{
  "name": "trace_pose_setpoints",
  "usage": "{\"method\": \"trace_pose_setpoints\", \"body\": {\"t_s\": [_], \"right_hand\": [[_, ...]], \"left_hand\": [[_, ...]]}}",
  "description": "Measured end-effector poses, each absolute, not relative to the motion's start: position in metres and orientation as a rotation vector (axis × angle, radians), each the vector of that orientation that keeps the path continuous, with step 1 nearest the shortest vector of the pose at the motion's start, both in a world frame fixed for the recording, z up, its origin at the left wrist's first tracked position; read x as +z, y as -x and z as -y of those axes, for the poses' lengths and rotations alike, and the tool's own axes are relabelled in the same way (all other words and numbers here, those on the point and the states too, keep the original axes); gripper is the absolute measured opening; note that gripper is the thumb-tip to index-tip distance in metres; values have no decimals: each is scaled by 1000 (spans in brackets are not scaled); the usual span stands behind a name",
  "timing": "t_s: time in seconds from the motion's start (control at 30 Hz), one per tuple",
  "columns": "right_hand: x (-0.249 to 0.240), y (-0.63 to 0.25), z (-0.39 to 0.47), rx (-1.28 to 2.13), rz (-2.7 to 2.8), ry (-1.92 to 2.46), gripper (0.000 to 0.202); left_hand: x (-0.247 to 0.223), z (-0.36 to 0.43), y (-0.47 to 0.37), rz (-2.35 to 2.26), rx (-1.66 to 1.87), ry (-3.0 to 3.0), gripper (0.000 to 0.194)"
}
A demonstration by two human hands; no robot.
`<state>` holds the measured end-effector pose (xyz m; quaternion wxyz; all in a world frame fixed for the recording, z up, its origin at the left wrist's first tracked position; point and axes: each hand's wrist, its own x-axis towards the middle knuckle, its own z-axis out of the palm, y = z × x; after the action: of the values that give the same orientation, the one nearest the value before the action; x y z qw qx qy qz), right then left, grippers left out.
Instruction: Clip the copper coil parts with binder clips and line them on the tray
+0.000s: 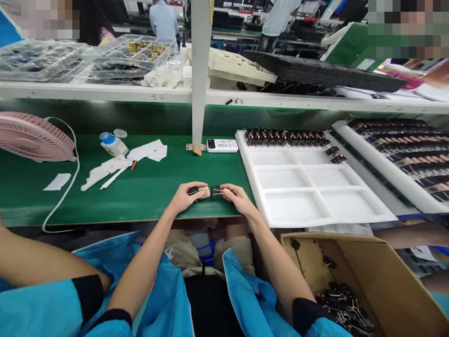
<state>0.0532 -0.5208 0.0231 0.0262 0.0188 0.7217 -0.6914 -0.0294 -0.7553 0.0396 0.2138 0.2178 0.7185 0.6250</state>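
Over the front edge of the green bench, my left hand (185,196) pinches a small black part with a copper-coloured face (204,192), perhaps a coil. Close to its right, my right hand (237,196) grips a black binder clip (216,191) by its wire handles. The clip and the coil part face each other with a narrow gap. A white foam tray (257,180) stands to the right of my right hand. Along its far compartments runs a row of similar black and copper parts (286,137), and a few more (336,155) sit at its right side.
A cardboard box (382,271) with many binder clips stands low at right. Beyond the tray lies a second foam tray (389,161) full of parts. Left are a pink fan (33,138), a bottle (114,144) and papers (149,150). A white post (199,70) rises behind my hands.
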Motion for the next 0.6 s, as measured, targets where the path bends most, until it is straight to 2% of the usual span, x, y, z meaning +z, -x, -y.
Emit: {"method": "trace_pose_setpoints", "body": {"t_s": [0.2,0.6], "right_hand": [[25,-55,519,-1956,-2324,12,54],[24,-53,524,-1923,-2391,43,48]], "left_hand": [[46,754,27,-2029,1630,-657,41],[47,753,29,-2071,1544,-708,39]]}}
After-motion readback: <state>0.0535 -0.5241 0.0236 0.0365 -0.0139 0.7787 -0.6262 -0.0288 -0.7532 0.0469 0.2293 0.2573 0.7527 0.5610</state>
